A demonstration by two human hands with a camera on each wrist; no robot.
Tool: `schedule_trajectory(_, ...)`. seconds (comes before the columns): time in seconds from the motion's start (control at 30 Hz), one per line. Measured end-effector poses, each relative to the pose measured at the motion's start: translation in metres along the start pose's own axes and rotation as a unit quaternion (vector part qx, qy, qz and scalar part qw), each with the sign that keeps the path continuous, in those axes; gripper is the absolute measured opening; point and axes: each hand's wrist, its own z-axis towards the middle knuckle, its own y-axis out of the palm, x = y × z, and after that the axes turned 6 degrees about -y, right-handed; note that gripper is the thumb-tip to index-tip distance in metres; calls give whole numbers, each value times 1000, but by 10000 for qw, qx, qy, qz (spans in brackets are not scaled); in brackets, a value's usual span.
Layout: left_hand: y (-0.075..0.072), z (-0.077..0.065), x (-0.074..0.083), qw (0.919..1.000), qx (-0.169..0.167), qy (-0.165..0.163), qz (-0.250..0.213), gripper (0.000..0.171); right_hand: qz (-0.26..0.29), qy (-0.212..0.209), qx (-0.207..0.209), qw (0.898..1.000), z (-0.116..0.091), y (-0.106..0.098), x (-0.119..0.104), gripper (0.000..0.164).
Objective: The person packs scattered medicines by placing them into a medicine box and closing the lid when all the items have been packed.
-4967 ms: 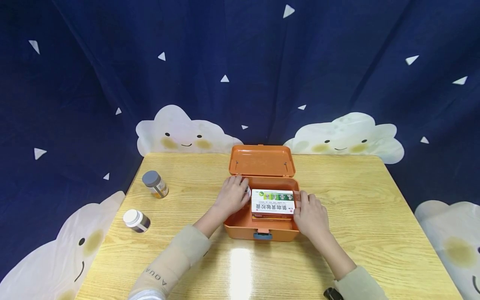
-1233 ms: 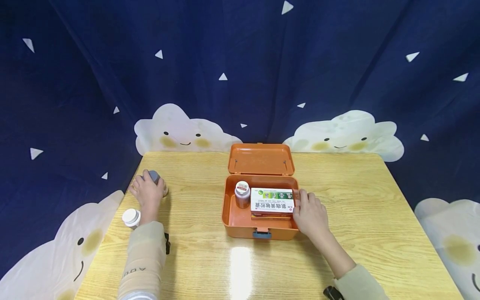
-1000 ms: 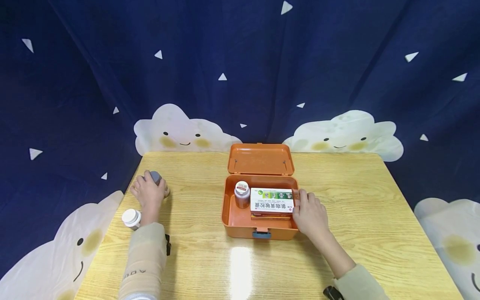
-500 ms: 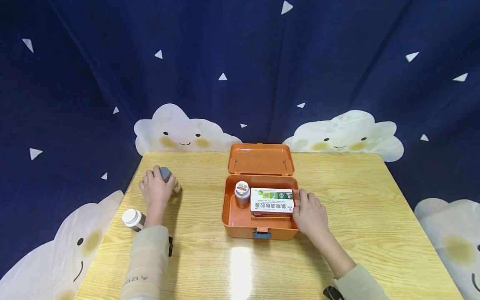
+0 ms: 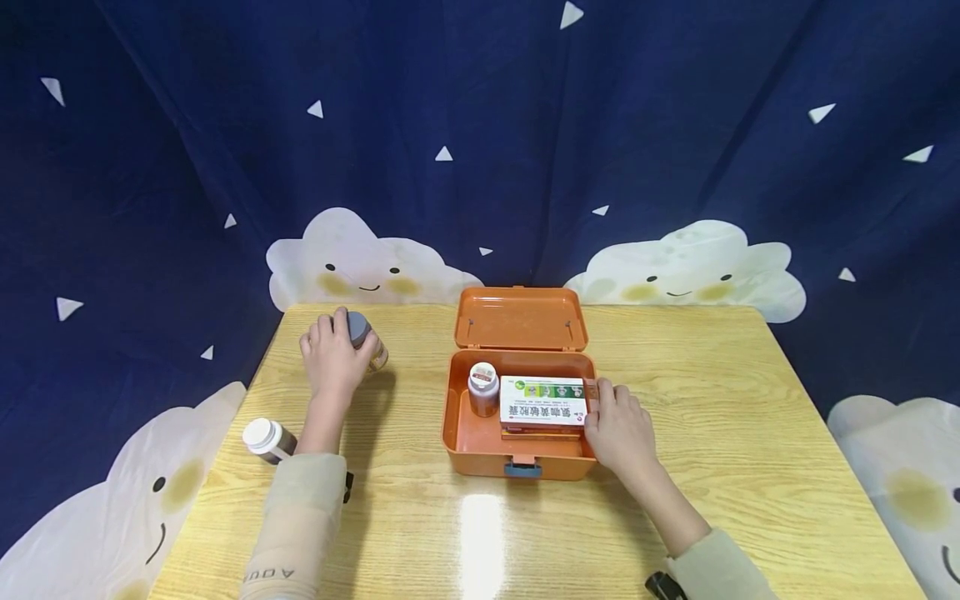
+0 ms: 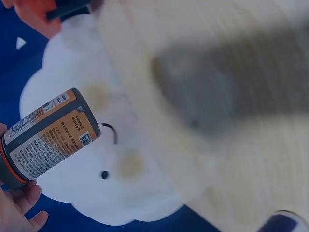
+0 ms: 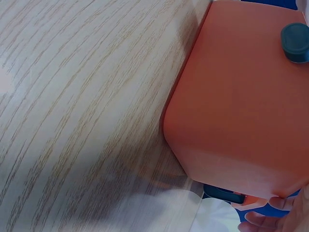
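My left hand [image 5: 333, 358] grips a pill bottle [image 6: 50, 137] by its grey-capped end, with an orange and white label showing in the left wrist view. The bottle is off the table, and its shadow falls on the wood below. At the table's middle stands an orange medicine box [image 5: 480, 463], lid laid back. My right hand [image 5: 622, 425] holds the box's right rim, the fingers bent over it. Inside the box a white-capped bottle [image 5: 483, 388] stands upright at the left, beside a white and green medicine carton [image 5: 543, 402] lying on other cartons.
A second white-capped bottle [image 5: 268, 440] with a dark label stands near the table's left edge, close to the left forearm. The box's open lid [image 5: 521, 319] leans back toward the dark blue curtain [image 5: 517, 125] behind the table [image 5: 712, 375].
My left hand let go of the white-capped bottle inside the box, went to the grey-capped bottle at the left, took hold of it and lifted it rightward. The right hand stayed at the rim.
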Motion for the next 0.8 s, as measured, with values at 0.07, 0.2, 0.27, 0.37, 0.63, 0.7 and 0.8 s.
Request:
schedule_trajectory(0.07, -3, 0, 7, 9999, 46, 137, -27, 58, 6, 11, -24, 10000, 0, 0, 0, 45)
schedule_trajectory(0.2, -10, -2, 21, 9993, 48, 378, -46, 59, 16, 21, -47, 10000, 0, 0, 0, 45)
schedule_trajectory(0.27, -14, -3, 28, 9987, 69, 498, -81, 60, 14, 26, -54, 10000, 0, 0, 0, 45)
schedule_trajectory(0.37, -19, -5, 38, 9975, 132, 683, -131, 59, 13, 24, -49, 10000, 0, 0, 0, 45)
schedule_trajectory(0.63, -32, -10, 63, 9917, 300, 1192, -375, 57, 16, -12, 24, 10000, 1, 1, 1, 43)
schedule_trajectory(0.7, -36, -11, 69, 9906, 263, 1270, -426, 55, 21, -15, 23, 10000, 1, 1, 1, 43)
schedule_trajectory(0.8, -41, -14, 77, 9891, 197, 1378, -483, 53, 29, -18, 12, 10000, 1, 1, 0, 43)
